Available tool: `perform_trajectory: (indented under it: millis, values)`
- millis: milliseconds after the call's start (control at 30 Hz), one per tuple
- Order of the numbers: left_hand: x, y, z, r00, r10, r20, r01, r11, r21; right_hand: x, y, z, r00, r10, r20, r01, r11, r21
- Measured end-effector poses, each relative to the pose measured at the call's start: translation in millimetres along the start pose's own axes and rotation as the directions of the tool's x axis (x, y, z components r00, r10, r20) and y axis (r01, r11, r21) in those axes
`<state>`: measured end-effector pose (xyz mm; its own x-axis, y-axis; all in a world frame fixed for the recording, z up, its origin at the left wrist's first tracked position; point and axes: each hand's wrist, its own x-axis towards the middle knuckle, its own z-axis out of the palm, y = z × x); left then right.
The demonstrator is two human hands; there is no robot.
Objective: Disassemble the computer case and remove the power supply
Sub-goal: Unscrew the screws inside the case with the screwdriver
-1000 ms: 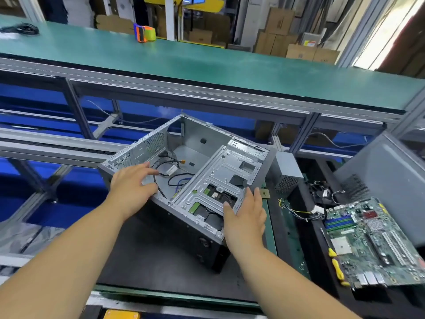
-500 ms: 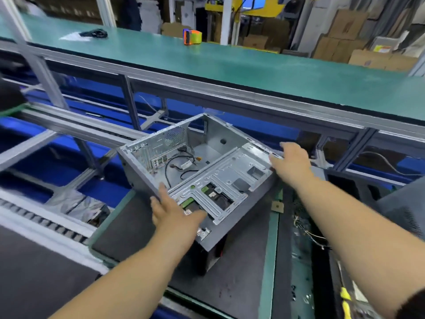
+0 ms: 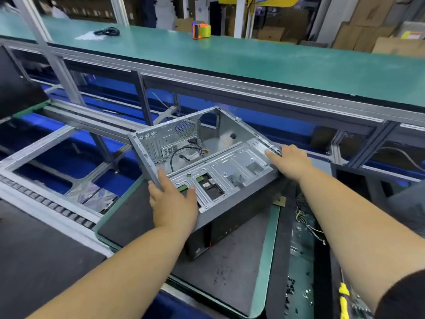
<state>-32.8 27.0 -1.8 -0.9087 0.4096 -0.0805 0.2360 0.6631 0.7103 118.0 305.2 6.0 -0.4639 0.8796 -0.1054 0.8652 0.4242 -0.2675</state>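
My left hand [image 3: 172, 201] grips the open case [image 3: 207, 162] at its 8 o'clock edge, thumb on the drive cage; my right hand [image 3: 291, 161] holds the 3 o'clock rim. The case sits tilted over the black mat [image 3: 230, 272].

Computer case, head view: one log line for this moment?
computer case: open, tilted on black mat | left hand: grips near edge | right hand: grips far-right edge | loose cable inside | power supply: none seen inside
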Motion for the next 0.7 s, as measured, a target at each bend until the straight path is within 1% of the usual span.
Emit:
perform_trajectory:
  millis: [167, 267, 367, 433, 533, 700]
  values:
    - [25.4, -12.9, -11.1, 0.993, 0.097, 0.069, -0.105, 0.986, 0.126, -28.5, -6.2, 2.7, 0.996, 0.090, 0.028, -0.091, 0.995, 0.034]
    - [42.3, -20.9, -20.7, 0.980, 0.151, 0.127, -0.171, 0.971, 0.168, -48.6, -16.2, 1.7, 0.983, 0.167, 0.083, -0.174, 0.981, 0.087]
    - [65.1, -30.6, -32.3, 0.957, 0.210, 0.201, -0.250, 0.948, 0.197, -69.8, -28.8, 0.8, 0.965, 0.236, 0.116, -0.245, 0.967, 0.069]
    - [80.8, -36.0, -39.1, 0.937, 0.242, 0.251, -0.294, 0.936, 0.195, -85.6, -37.5, 6.3, 0.962, 0.261, 0.083, -0.263, 0.965, 0.013]
    - [100.2, -40.9, -46.9, 0.903, 0.290, 0.316, -0.362, 0.910, 0.202, -107.9, -49.6, 16.6, 0.959, 0.283, -0.002, -0.283, 0.957, -0.062]
    - [131.7, -45.6, -52.9, 0.847, 0.349, 0.401, -0.452, 0.870, 0.197, -131.9, -68.4, 25.2, 0.928, 0.364, -0.076, -0.371, 0.922, -0.110]
